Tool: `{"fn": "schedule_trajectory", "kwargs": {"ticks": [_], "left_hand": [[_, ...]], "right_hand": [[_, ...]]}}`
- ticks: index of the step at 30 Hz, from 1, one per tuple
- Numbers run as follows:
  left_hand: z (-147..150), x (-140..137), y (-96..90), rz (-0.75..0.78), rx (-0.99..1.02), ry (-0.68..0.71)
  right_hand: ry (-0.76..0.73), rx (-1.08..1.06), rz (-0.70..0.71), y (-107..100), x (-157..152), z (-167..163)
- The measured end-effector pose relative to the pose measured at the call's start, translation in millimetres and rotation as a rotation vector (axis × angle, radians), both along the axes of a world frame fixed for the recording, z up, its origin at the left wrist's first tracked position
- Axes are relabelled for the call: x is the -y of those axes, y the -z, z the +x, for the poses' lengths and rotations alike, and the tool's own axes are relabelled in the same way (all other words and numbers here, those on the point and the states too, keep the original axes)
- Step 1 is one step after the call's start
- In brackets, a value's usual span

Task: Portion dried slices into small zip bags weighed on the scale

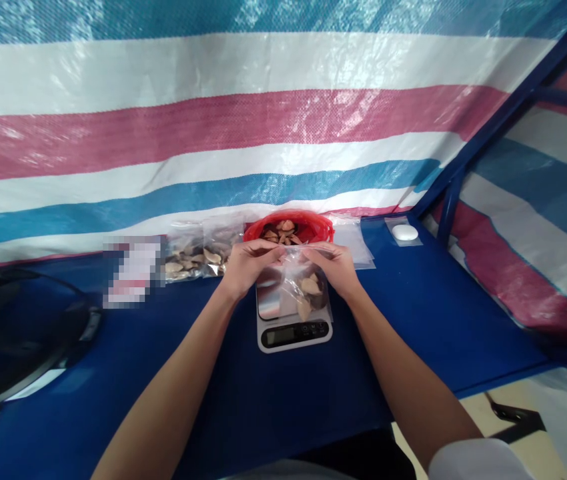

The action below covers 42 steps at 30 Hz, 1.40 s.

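Between my two hands hangs a clear plastic bag (291, 283) with a few pale dried slices (309, 285) in its lower part. My left hand (249, 265) pinches the bag's top edge at the left, and my right hand (336, 267) pinches it at the right. Beneath the bag lies a white kitchen scale (267, 339) with a shiny plate and a dark display, partly covered by the bag. Just beyond my fingers is a red plastic bag (288, 217), its mouth wide, with brownish dried slices (283, 232) inside.
Two filled clear bags (183, 257) lie left of the red bag on the blue table (283, 400). Flat clear bags (356, 243) lie to its right, near a white oval object (405, 232). A dark round object (28, 327) is at far left. Striped sheeting (213, 120) hangs behind.
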<state>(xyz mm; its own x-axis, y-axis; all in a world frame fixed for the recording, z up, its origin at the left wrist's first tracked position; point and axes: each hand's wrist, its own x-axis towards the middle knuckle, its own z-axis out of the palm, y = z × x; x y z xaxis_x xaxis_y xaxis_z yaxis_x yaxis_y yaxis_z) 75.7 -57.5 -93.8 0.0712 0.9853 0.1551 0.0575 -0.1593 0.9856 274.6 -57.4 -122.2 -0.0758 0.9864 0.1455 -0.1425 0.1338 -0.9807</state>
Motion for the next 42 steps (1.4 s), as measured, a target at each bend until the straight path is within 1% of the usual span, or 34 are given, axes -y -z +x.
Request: {"fn": "schedule_trajectory", "kwargs": {"ticks": [4, 10, 16, 20, 25, 28, 33, 38, 42], "left_hand": [[1.3, 0.7, 0.3, 0.017, -0.016, -0.006], [-1.2, -1.7, 5.4, -0.055, 0.025, 0.012], [0.1, -1.8, 2.4, 0.012, -0.034, -0.015], [-0.3, -1.7, 0.5, 0.017, -0.02, -0.035], [-0.2, -1.0, 1.0, -0.037, -0.01, -0.009], [1.9, 0.9, -1.0, -0.02, -0.05, 0.016], [3.5, 2.3, -3.5, 0.018, -0.043, 0.026], [-2.3, -0.8, -0.8, 0.008, -0.004, 0.048], [-6.9, -1.7, -1.9, 0.004, -0.018, 0.047]], "right_hand": [[0.006, -0.017, -0.019, -0.6, 0.8, -0.2], [-0.002, 0.057, 0.016, -0.6, 1.3, 2.5], [-0.022, 0.014, -0.011, 0.1, 0.6, 4.5], [-0.005, -0.029, -0.026, 1.5, -1.4, 6.6], [0.007, 0.0, 0.01, 3.7, -1.3, 8.0], [-0.014, 0.038, 0.026, 2.6, 0.5, 6.8], [-0.029, 0.032, 0.017, 0.5, 0.1, 7.8], [0.014, 0.009, -0.022, 1.0, -2.1, 14.0], [0.006, 0.017, -0.015, 2.7, -1.3, 15.0]]}}
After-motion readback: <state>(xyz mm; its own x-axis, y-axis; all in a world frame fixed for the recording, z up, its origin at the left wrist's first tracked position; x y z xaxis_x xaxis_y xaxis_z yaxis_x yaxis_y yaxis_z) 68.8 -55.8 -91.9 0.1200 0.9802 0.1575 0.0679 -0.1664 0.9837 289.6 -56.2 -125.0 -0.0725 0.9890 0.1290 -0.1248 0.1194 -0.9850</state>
